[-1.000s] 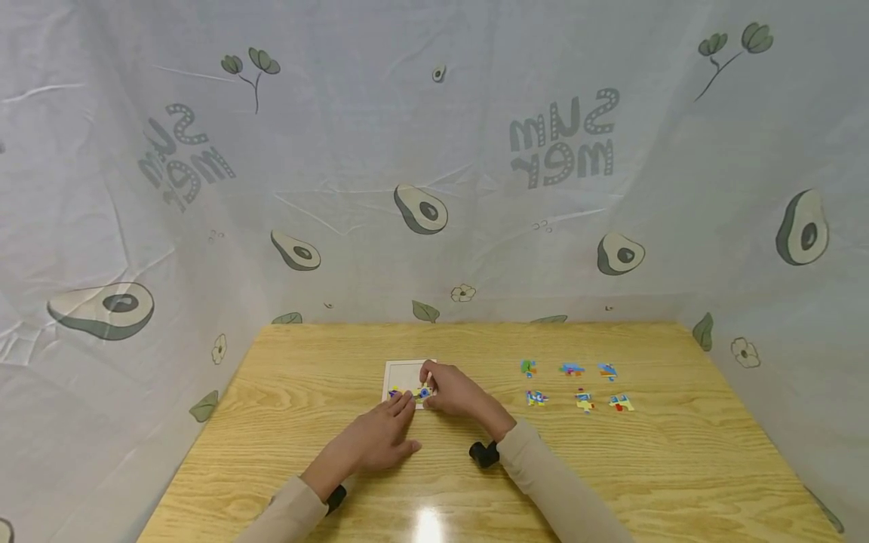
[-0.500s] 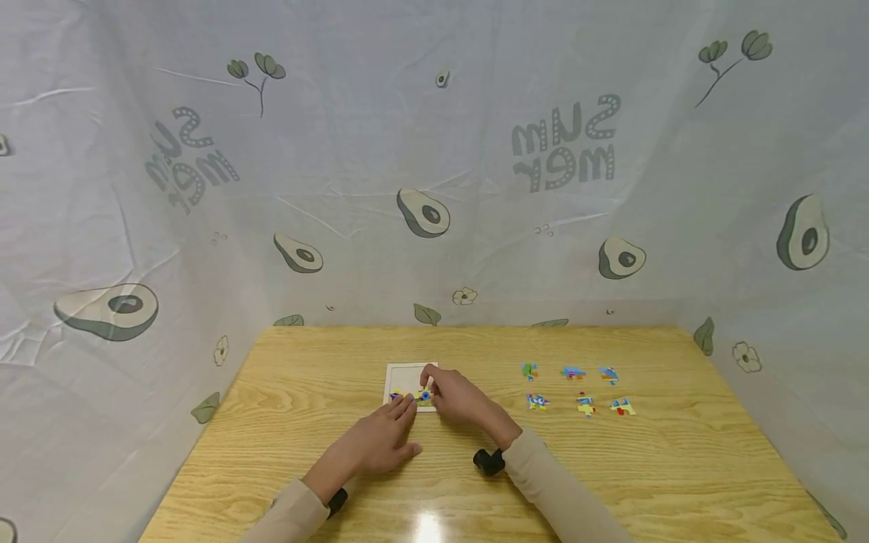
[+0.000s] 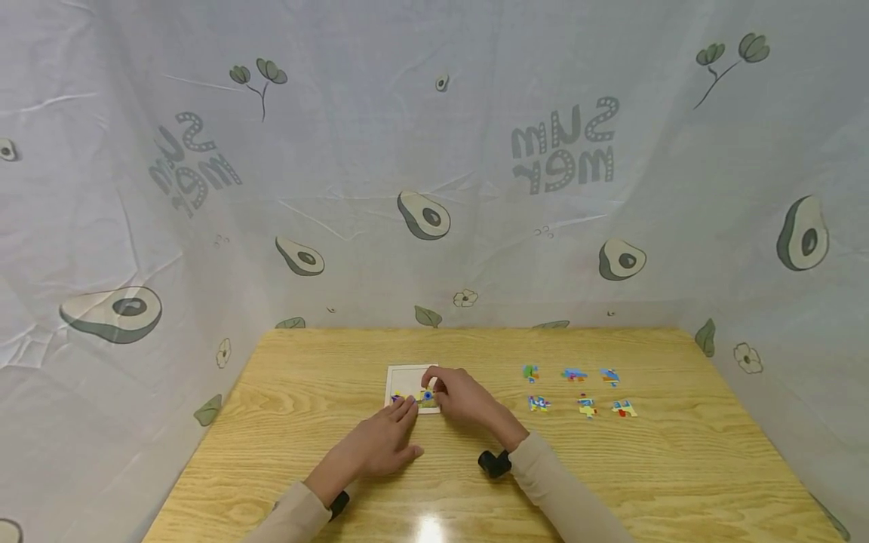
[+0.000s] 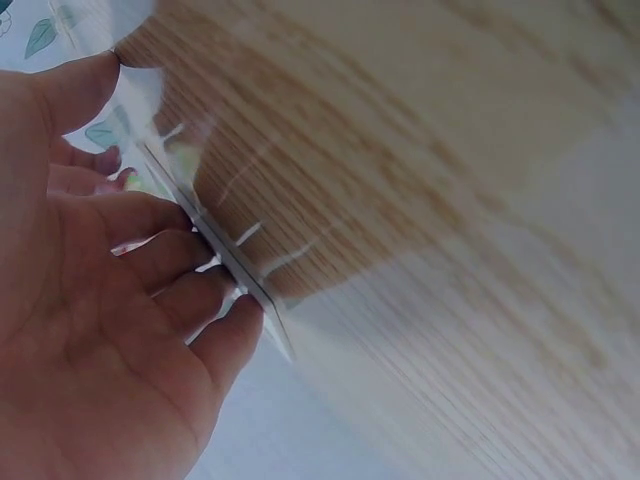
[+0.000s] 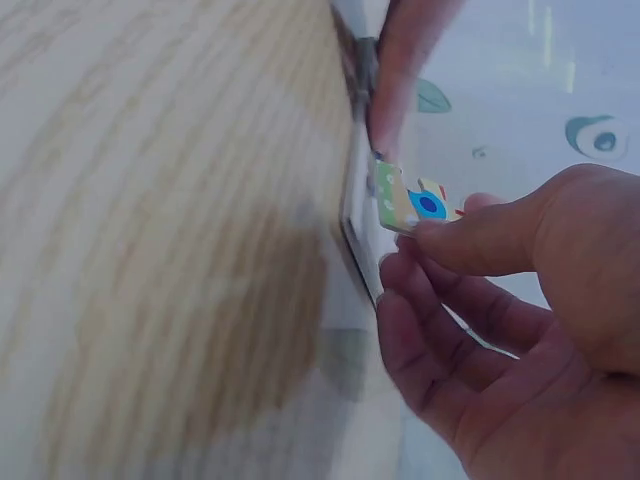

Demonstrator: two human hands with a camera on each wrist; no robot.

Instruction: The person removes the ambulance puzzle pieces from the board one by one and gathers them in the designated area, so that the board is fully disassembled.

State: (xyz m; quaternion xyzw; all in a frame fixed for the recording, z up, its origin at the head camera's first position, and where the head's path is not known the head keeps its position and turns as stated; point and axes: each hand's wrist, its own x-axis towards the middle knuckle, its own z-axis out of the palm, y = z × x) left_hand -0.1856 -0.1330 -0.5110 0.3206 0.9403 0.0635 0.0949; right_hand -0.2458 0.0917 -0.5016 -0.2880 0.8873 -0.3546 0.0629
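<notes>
Place: We're in a curtained-off nook, set up like a recording booth; home or lab, we can't tell!
Curtain (image 3: pixel 339 151): Pale, creased sheeting, and we have it across the back and down both sides.
Print: Avocados (image 3: pixel 410 215), leaves (image 3: pixel 428 316), and there's "summer" lettering (image 3: pixel 563 167) we read mirror-reversed!
Worktop (image 3: pixel 326 354): Wood grain before us, bright glare (image 3: pixel 429 528) up close.
Wrist cameras (image 3: pixel 494 463): Black, and we spot one by each sleeve (image 3: pixel 566 490).

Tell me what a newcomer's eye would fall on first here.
Probably the avocado-print sheet hung behind the table. Next, likely, the six bright loose pieces lying in two rows on the table's right side. Then the pale frame left of them, where the left hand rests its fingers and the right hand pinches a piece with a round blue mark.
</notes>
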